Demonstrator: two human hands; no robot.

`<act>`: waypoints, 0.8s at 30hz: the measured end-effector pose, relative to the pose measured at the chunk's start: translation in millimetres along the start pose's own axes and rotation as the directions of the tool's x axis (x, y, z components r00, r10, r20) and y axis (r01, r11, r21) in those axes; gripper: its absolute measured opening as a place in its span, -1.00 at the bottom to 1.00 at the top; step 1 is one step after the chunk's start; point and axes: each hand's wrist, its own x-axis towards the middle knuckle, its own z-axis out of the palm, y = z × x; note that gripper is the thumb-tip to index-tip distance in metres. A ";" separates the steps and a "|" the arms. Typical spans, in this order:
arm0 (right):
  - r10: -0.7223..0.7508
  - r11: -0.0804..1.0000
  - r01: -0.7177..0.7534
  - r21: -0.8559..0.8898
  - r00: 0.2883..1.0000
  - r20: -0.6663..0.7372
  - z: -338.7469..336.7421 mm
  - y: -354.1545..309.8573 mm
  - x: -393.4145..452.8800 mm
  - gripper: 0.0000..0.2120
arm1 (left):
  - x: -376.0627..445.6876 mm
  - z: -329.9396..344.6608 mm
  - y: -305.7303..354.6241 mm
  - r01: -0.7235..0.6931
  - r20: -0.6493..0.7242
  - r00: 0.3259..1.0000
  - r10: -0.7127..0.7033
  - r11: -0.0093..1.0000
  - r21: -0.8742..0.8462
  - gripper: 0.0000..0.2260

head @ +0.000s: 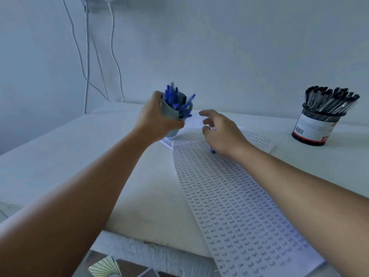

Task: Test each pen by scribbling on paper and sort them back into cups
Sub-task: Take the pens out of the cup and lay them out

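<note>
My left hand (pixel 155 118) grips a grey cup (pixel 171 112) full of blue pens (pixel 175 98), tilted to the right over the far end of the paper. My right hand (pixel 221 132) hovers just right of the cup with its fingers loosely curled. A blue pen (pixel 212 150) pokes out beneath its palm, and the hand seems to hold it. A long sheet of paper (pixel 235 206) covered in rows of small scribbles runs from the cup toward the near table edge. A black mesh cup (pixel 315 126) crammed with black pens (pixel 329 98) stands at the far right.
The white table (pixel 79 156) meets a pale wall at the back. White cables (pixel 87 56) hang down the wall at the left. More printed sheets (pixel 259 139) lie under the long paper. Patterned floor (pixel 111 266) shows below the table's front edge.
</note>
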 end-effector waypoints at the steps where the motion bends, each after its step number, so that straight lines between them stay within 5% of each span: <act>1: 0.034 0.998 -0.034 0.060 0.999 -0.001 3.1 -3.3 0.3 -0.56 | -1.1 -4.6 -0.2 -0.063 0.022 0.998 0.061 0.996 0.066 -0.36; 5: 0.085 0.979 -0.097 0.177 0.994 0.072 11.7 -10.8 -0.5 -0.52 | -3.7 -29.0 -8.4 -0.262 0.150 0.963 0.226 0.918 0.298 -0.31; 11: 0.070 0.991 -0.087 0.097 0.982 0.174 21.6 -22.5 -0.8 -0.38 | -6.2 -51.5 -22.3 -0.364 0.229 0.930 0.287 0.803 0.471 -0.24; 16: 0.064 0.992 -0.080 0.102 0.986 0.153 28.0 -27.4 1.8 -0.35 | -6.0 -52.5 -31.6 -0.508 0.360 0.859 0.364 0.510 0.694 -0.20; 22: -0.049 0.987 0.023 0.157 0.986 0.162 33.4 -41.8 -7.7 -0.49 | -5.0 -48.2 -39.2 -0.572 0.328 0.747 0.579 0.308 0.760 -0.35; 24: -0.061 0.991 0.039 0.131 0.983 0.173 36.6 -42.8 -8.4 -0.38 | -5.8 -47.8 -41.5 -0.556 0.291 0.739 0.608 0.305 0.773 -0.37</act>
